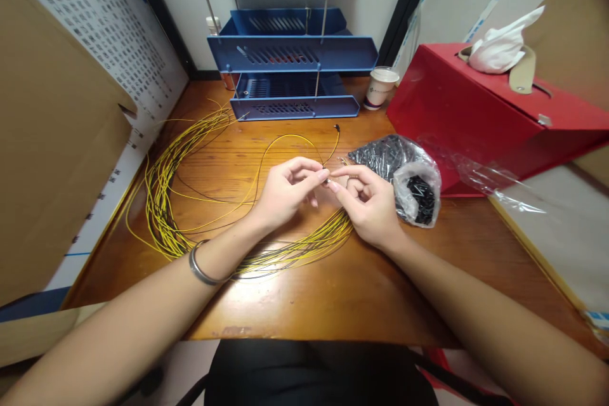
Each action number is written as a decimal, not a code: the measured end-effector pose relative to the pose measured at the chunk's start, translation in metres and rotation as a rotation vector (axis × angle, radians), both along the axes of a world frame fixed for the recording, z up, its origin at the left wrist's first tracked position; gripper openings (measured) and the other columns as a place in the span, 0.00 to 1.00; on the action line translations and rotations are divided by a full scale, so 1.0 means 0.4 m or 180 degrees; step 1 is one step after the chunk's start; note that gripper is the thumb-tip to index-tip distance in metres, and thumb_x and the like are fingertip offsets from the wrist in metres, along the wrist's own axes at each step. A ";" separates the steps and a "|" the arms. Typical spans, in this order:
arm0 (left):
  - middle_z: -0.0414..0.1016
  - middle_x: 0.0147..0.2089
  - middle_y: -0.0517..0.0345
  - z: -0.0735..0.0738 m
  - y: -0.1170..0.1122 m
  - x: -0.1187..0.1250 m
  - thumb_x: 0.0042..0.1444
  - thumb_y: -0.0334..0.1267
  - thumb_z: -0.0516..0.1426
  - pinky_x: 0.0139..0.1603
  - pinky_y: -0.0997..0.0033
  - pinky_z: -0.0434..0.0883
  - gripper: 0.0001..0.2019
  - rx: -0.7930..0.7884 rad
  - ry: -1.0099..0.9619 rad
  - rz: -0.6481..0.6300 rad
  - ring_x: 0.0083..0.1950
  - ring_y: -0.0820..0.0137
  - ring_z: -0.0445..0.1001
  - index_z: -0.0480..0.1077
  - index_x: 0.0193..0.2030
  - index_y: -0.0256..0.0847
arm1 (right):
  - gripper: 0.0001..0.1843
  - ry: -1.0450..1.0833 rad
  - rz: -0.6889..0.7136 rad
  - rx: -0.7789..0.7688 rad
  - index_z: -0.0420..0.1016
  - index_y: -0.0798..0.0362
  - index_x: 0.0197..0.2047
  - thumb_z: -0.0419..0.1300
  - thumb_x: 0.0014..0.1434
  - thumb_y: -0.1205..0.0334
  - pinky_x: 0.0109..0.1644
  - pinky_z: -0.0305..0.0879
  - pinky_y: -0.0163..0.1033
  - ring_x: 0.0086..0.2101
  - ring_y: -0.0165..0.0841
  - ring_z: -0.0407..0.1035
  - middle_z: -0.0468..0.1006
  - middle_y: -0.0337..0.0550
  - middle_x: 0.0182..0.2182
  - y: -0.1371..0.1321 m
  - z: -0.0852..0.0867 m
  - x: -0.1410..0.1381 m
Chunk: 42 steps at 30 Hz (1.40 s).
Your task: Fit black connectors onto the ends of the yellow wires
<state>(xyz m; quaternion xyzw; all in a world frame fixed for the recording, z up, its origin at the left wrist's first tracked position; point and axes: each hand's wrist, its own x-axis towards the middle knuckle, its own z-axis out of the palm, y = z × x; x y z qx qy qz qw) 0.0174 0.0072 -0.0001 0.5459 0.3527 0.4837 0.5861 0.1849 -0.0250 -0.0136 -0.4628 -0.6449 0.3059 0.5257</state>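
Note:
Over the middle of the table, my left hand (291, 191) and my right hand (370, 204) meet fingertip to fingertip. Both pinch a small black connector (326, 181), mostly covered by the fingers. Thin yellow and black wires run from the fingers of my left hand; one short yellow wire (337, 139) rises behind the hands and ends in a black tip (337, 128). A large loose coil of yellow and black wires (159, 216) curves round from the left and passes under both hands. Right beside my right hand lies an open clear plastic bag (402, 171) of small black parts (421, 196).
Blue stacked trays (292, 54) stand at the back, with a paper cup (380, 87) to their right. A red tissue box (476, 114) fills the right rear. Cardboard (57, 127) walls the left side. The wooden table (304, 304) ends in front of my lap.

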 end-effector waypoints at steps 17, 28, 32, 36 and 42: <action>0.74 0.21 0.66 0.002 -0.004 -0.002 0.53 0.50 0.68 0.19 0.80 0.64 0.19 -0.0030 0.0103 -0.0096 0.17 0.79 0.68 0.70 0.38 0.37 | 0.07 -0.0026 0.0086 -0.0166 0.78 0.54 0.37 0.67 0.58 0.59 0.25 0.47 0.35 0.18 0.23 0.48 0.54 0.26 0.16 0.001 0.007 -0.004; 0.75 0.25 0.62 0.015 -0.006 -0.002 0.48 0.49 0.71 0.18 0.79 0.64 0.18 -0.0080 0.0076 0.0117 0.18 0.80 0.66 0.74 0.32 0.36 | 0.09 0.0233 0.0036 -0.0275 0.79 0.53 0.36 0.67 0.58 0.57 0.24 0.46 0.35 0.18 0.24 0.48 0.56 0.26 0.15 -0.001 0.012 -0.007; 0.75 0.25 0.61 0.019 -0.007 -0.001 0.46 0.48 0.71 0.18 0.79 0.63 0.17 -0.0103 0.0060 0.0165 0.19 0.79 0.66 0.76 0.29 0.36 | 0.12 0.0641 0.0053 -0.0453 0.78 0.53 0.38 0.68 0.58 0.53 0.23 0.45 0.34 0.18 0.23 0.48 0.56 0.26 0.15 0.005 0.007 -0.007; 0.78 0.28 0.58 0.012 -0.007 0.001 0.48 0.49 0.70 0.20 0.78 0.65 0.17 -0.0053 0.0091 0.0065 0.20 0.79 0.66 0.79 0.34 0.36 | 0.16 0.1092 0.0069 -0.0601 0.76 0.52 0.39 0.70 0.55 0.49 0.21 0.43 0.34 0.18 0.23 0.48 0.58 0.27 0.17 0.012 0.005 -0.008; 0.82 0.31 0.54 -0.005 -0.016 0.000 0.56 0.48 0.66 0.25 0.76 0.67 0.15 0.0300 0.0555 -0.0247 0.23 0.76 0.70 0.81 0.39 0.37 | 0.19 0.1774 -0.0567 -0.0287 0.70 0.49 0.38 0.73 0.49 0.52 0.15 0.44 0.34 0.14 0.19 0.50 0.77 0.36 0.32 0.055 0.043 0.033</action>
